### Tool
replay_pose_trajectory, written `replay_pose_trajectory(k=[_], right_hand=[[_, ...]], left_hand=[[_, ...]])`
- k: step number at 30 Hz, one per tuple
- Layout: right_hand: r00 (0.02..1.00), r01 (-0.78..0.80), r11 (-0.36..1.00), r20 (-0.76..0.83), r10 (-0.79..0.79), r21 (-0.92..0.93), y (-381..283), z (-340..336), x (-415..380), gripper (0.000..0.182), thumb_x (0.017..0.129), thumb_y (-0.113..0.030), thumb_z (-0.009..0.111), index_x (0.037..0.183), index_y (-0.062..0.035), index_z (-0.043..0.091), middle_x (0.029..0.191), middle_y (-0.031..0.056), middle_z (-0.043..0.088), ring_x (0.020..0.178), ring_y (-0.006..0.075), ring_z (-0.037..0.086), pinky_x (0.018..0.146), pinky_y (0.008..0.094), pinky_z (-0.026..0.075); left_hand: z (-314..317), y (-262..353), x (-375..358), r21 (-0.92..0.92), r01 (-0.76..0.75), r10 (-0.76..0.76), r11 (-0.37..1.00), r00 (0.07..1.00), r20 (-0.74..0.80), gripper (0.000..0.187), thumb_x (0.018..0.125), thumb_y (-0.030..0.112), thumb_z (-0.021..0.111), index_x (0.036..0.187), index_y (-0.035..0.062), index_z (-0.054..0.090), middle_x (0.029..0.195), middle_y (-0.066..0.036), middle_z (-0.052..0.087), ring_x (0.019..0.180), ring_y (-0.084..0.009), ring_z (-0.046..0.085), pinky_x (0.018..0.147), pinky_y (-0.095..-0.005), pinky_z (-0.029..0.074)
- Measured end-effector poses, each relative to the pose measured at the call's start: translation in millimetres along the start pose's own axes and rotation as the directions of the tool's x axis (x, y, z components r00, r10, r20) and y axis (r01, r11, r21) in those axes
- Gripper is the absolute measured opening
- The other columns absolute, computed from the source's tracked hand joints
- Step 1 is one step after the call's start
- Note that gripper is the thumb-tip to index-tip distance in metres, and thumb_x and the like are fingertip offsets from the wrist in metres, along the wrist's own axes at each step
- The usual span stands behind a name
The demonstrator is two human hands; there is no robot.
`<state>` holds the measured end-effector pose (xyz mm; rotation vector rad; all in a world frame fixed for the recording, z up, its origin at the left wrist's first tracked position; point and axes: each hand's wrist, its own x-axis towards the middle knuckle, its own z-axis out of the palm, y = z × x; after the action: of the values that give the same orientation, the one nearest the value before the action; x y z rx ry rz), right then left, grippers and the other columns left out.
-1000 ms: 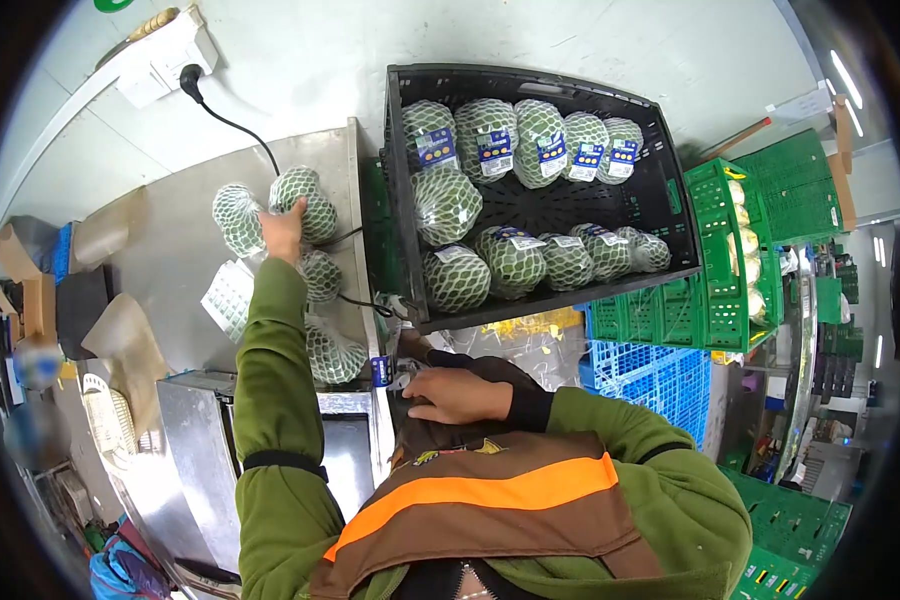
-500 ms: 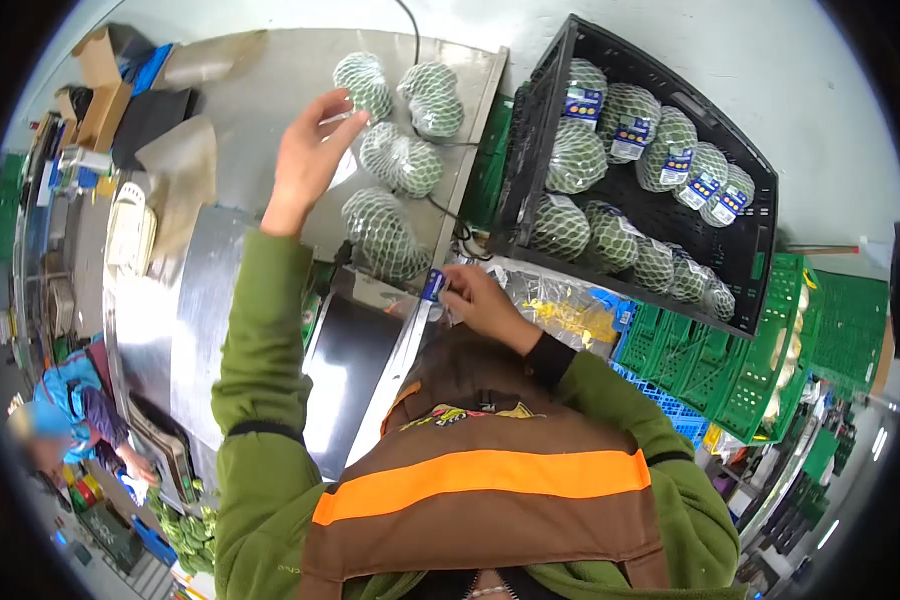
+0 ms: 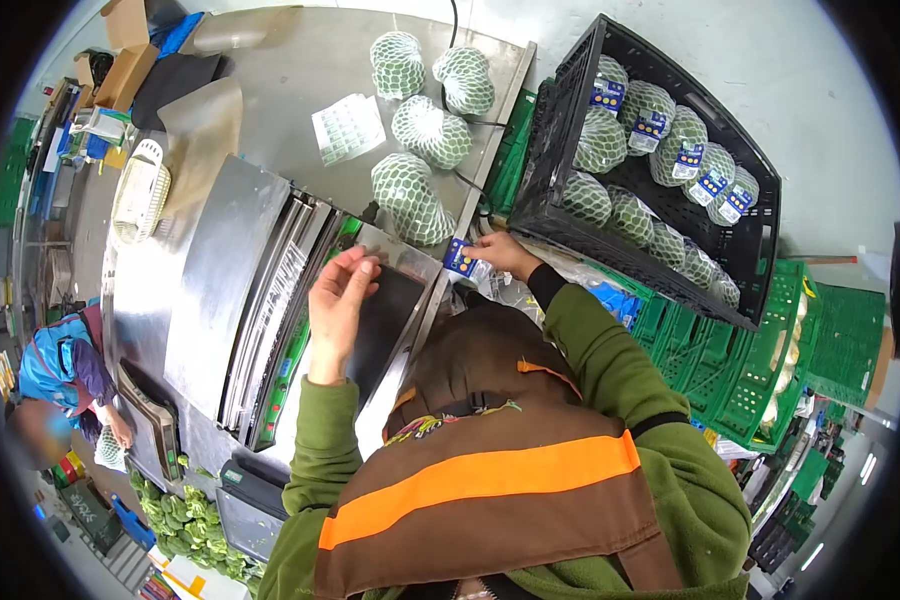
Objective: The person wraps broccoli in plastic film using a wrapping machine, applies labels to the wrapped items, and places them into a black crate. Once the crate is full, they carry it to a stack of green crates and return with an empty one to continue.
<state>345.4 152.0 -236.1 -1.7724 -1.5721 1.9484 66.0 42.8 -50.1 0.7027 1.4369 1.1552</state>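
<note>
My right hand (image 3: 507, 256) pinches a small blue label (image 3: 460, 257) with coloured dots, just beyond the metal table's near edge. Left of it, my left hand (image 3: 342, 300) is raised over a dark panel (image 3: 390, 320), thumb and fingers apart, holding nothing. Several net-wrapped green bundles lie on the steel table (image 3: 270, 80); the nearest bundle (image 3: 411, 200) is just above the label. A sheet of pale green stickers (image 3: 348, 130) lies to their left. The black crate (image 3: 530, 205) on the right holds several netted bundles with blue labels.
Green crates (image 3: 730, 360) stand below the black crate. Black cables run along the table's right side. A white basket (image 3: 142, 195) and a cardboard box (image 3: 127, 75) are at the left. A co-worker (image 3: 60, 365) bends over at the lower left, near leafy greens (image 3: 185, 520).
My left hand has come down from beside the upper bundles, uncovering the sticker sheet. My right hand still pinches the label, now turned more toward the camera. The view has shifted slightly.
</note>
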Motion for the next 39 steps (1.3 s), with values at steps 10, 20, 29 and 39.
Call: replay_pose_trajectory(k=[10,20,29,39], right_hand=[[0.863,0.3,0.914,-0.329,-0.383,-0.274,-63,17,-123,0.034,0.082,-0.032,0.076,0.082,0.0017,0.071,0.067,0.0079,0.065,0.06,0.0147,0.059,0.057,0.032,0.045],[0.775,0.624,0.763,-0.254,-0.578,0.167,-124,22,-193,0.015,0.088,-0.012,0.072,0.099,-0.0024,0.07,0.102,0.0012,0.065,0.092,0.0107,0.061,0.083,0.0269,0.048],[0.722,0.675,0.715,-0.038,-0.691,-0.181,-173,-12,-176,0.01,0.084,-0.007,0.073,0.089,0.0016,0.071,0.084,0.0052,0.066,0.076,0.0106,0.062,0.067,0.0244,0.048],[0.844,0.532,0.792,-0.259,-0.47,0.299,-229,-45,-121,0.028,0.093,-0.022,0.067,0.111,-0.0007,0.064,0.091,0.0017,0.067,0.076,0.0075,0.063,0.067,0.0217,0.051]], left_hand=[[11,-47,-36,0.046,0.026,-0.034,0.999,0.982,0.185,0.046,0.089,0.013,0.073,0.129,-0.0021,0.056,0.116,-0.009,0.064,0.105,-0.0143,0.061,0.092,-0.029,0.05],[59,-31,-21,-0.273,-0.127,0.205,0.954,0.937,0.284,0.015,0.092,0.004,0.068,0.104,-0.0026,0.071,0.094,-0.002,0.071,0.085,-0.0063,0.062,0.08,-0.0228,0.051],[62,-26,-22,-0.286,-0.075,0.192,0.955,0.892,0.408,0.053,0.084,-0.002,0.072,0.134,-0.0023,0.055,0.095,0.001,0.07,0.085,-0.0035,0.059,0.08,-0.0223,0.05],[6,-50,-34,-0.059,-0.159,0.17,0.986,0.919,0.357,0.034,0.082,-0.008,0.06,0.115,-0.0018,0.067,0.1,-0.008,0.069,0.094,-0.0116,0.064,0.086,-0.0272,0.052]])
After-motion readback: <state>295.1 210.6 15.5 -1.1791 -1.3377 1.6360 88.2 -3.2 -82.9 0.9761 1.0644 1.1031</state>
